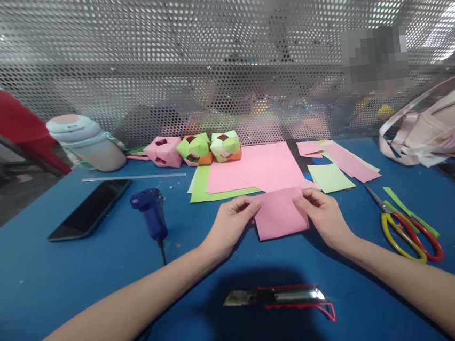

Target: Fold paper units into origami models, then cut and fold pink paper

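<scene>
A pink piece of paper (281,214), roughly square, is held up in front of me over the blue table. My left hand (232,221) pinches its left edge between thumb and fingers. At the opposite edge, my right hand (323,212) grips it the same way. Just beyond lie larger pink sheets (251,168) on top of green sheets (201,192). A utility knife (280,297) with a red and black handle rests nearer to me, its blade end pointing left.
Scissors (404,228) and green strips lie right, below cut paper pieces (330,176). Left are a blue glue gun (150,215) with a cord, a phone (92,209), a glue stick (134,177) and a bottle (88,143). Folded paper shapes (195,149) line the perforated metal panel (201,60).
</scene>
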The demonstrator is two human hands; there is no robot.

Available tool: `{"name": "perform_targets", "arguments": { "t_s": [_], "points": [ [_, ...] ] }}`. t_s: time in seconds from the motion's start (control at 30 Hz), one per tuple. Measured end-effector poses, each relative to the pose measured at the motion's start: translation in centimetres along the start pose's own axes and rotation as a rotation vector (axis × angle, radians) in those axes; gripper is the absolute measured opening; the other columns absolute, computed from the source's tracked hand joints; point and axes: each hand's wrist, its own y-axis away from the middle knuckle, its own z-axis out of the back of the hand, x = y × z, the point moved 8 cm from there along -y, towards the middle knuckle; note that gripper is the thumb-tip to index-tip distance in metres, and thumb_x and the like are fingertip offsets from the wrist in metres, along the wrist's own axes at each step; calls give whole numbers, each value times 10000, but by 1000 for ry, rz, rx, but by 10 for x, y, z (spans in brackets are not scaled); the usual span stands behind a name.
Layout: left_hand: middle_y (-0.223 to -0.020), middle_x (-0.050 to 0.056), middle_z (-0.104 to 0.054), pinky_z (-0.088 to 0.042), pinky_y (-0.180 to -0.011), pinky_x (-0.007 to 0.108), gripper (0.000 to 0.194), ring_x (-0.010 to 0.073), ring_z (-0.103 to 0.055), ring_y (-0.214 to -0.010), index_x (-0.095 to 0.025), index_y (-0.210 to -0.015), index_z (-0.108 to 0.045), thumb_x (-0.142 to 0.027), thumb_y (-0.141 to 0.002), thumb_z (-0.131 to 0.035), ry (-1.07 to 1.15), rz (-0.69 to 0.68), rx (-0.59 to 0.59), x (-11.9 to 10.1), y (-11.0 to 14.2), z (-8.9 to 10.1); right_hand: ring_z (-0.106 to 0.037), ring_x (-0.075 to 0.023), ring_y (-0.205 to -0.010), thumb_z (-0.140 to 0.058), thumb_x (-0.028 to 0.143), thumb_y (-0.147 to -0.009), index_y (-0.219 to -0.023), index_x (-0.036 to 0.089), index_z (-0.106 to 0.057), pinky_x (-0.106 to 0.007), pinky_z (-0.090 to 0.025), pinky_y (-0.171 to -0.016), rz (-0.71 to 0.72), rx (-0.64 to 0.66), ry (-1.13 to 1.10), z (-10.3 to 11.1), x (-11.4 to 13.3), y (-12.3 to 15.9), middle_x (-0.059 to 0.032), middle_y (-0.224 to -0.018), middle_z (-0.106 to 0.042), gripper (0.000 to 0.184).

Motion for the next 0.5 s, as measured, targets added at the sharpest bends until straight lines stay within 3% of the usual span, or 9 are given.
{"name": "perform_targets", "arguments": {
  "t_s": [0.5],
  "points": [
    [-642, -22, -583, -377, -603, 235, 286, 111, -487, -622, -152, -701, -669, -414, -735, -780, 6, 28, -43, 0, 1, 1, -503, -150, -692, -633, 460, -878, -805, 211, -648, -274, -415, -653, 33, 12, 20, -2, 4, 0, 13, -739, -581, 259]
  ]
}}
